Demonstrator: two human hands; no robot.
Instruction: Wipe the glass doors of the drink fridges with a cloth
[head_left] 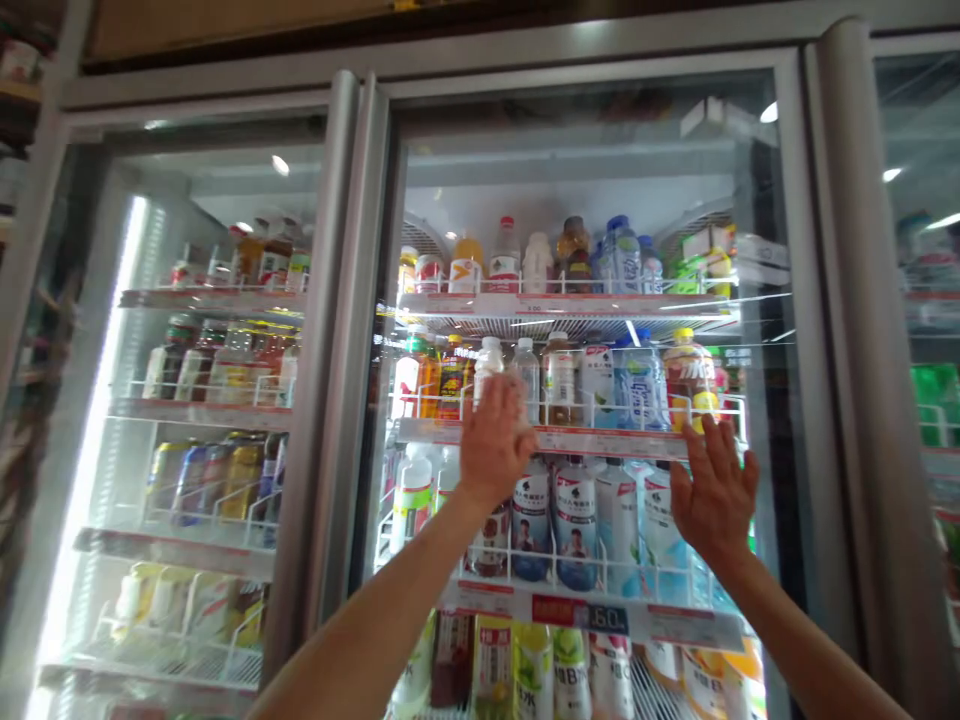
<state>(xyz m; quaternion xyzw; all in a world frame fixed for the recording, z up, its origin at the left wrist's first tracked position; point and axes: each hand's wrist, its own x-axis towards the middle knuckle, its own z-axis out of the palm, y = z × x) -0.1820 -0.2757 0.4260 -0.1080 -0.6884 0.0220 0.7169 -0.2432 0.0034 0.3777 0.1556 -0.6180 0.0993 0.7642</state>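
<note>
With our left grip (493,440) and right grip (714,490) unclenched, fingers extended, we probably needed flat palms and even pressure on the glass door (570,130).

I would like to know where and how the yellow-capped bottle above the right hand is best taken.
Probably around the upper body of the yellow-capped bottle, below its cap, from the front. It stands upright, and this part shows above the white wire rail; a blue bottle stands close at picture left, so a side approach looks tighter. A glass door, seemingly shut, is in front.
</note>
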